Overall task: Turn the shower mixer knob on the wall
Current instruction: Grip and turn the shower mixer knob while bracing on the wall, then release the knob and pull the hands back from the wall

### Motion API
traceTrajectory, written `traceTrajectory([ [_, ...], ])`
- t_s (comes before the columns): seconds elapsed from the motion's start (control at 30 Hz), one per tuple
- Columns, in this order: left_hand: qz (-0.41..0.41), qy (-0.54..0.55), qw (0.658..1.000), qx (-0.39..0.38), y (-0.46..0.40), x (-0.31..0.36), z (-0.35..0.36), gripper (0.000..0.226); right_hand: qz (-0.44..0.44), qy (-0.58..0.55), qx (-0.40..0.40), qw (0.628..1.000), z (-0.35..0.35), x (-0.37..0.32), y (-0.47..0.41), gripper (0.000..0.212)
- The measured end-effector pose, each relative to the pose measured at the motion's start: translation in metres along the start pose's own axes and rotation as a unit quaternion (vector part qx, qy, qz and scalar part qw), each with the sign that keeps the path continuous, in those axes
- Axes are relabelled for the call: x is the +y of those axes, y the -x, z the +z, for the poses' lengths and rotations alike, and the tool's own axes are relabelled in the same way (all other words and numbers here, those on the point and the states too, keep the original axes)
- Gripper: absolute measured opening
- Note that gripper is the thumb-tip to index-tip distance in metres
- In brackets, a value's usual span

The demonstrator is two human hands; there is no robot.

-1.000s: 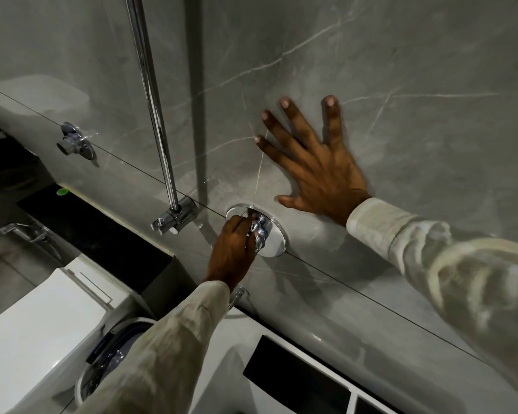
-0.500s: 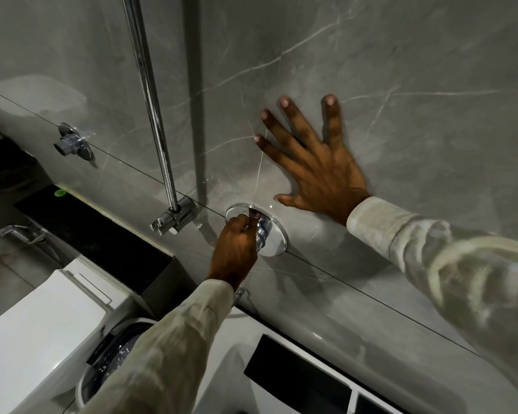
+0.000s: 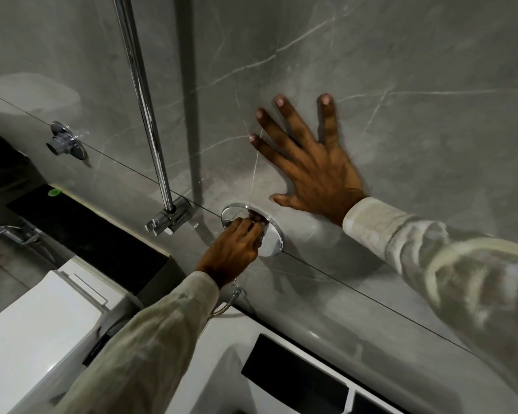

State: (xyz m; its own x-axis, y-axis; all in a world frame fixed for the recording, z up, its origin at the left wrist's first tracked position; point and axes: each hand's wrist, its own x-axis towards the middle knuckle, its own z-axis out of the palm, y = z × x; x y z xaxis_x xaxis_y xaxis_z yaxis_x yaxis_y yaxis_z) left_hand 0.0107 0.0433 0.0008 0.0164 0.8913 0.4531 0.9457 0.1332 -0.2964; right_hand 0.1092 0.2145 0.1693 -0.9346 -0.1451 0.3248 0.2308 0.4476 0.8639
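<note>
The chrome shower mixer knob (image 3: 260, 227) sits on a round chrome plate (image 3: 272, 242) set in the grey marble wall (image 3: 401, 70). My left hand (image 3: 232, 251) reaches in from below and its fingers are closed around the knob, hiding most of it. My right hand (image 3: 310, 162) lies flat on the wall just up and right of the plate, fingers spread, holding nothing.
A chrome shower rail (image 3: 141, 97) runs down to its bracket (image 3: 169, 219) left of the mixer. A second chrome valve (image 3: 65, 141) is on the wall at far left. A white toilet (image 3: 39, 318) stands below left, and a hose fitting (image 3: 234, 295) hangs under the mixer.
My left hand's fingers have shifted up and over the knob, covering more of it. My right hand has stayed flat on the wall.
</note>
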Motion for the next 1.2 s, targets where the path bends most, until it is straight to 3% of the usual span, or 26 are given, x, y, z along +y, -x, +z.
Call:
traceTrajectory([
  [0.27,-0.090,0.142,0.986,-0.023,0.012,-0.002,-0.009,0.043,0.004,-0.002,-0.007,1.000,0.000,-0.001,-0.002,0.130],
  [0.37,-0.183,0.168,0.961,-0.118,0.029,-0.006,-0.029,0.073,0.005,-0.013,-0.027,1.000,-0.010,0.001,-0.003,0.128],
  [0.43,-0.218,0.163,0.953,-0.133,0.043,-0.015,-0.042,0.088,0.005,-0.046,-0.040,0.998,-0.016,0.003,-0.005,0.123],
  [0.57,-0.243,0.116,0.955,-0.121,0.075,-0.045,-0.084,0.101,-0.006,-0.176,-0.047,0.983,-0.037,-0.007,-0.017,0.108],
  [0.73,-0.294,0.041,0.946,-0.129,0.136,-0.095,-0.155,0.105,-0.013,-0.259,-0.034,0.965,-0.092,-0.032,-0.062,0.113],
  [1.0,-0.416,-0.083,0.899,-0.113,0.267,-0.144,-0.309,0.105,-0.046,-0.302,0.096,0.947,-0.242,-0.071,-0.159,0.113],
  [1.2,-0.482,-0.204,0.844,-0.123,0.374,-0.151,-0.447,0.102,-0.077,-0.351,0.206,0.910,-0.378,-0.093,-0.216,0.112],
])
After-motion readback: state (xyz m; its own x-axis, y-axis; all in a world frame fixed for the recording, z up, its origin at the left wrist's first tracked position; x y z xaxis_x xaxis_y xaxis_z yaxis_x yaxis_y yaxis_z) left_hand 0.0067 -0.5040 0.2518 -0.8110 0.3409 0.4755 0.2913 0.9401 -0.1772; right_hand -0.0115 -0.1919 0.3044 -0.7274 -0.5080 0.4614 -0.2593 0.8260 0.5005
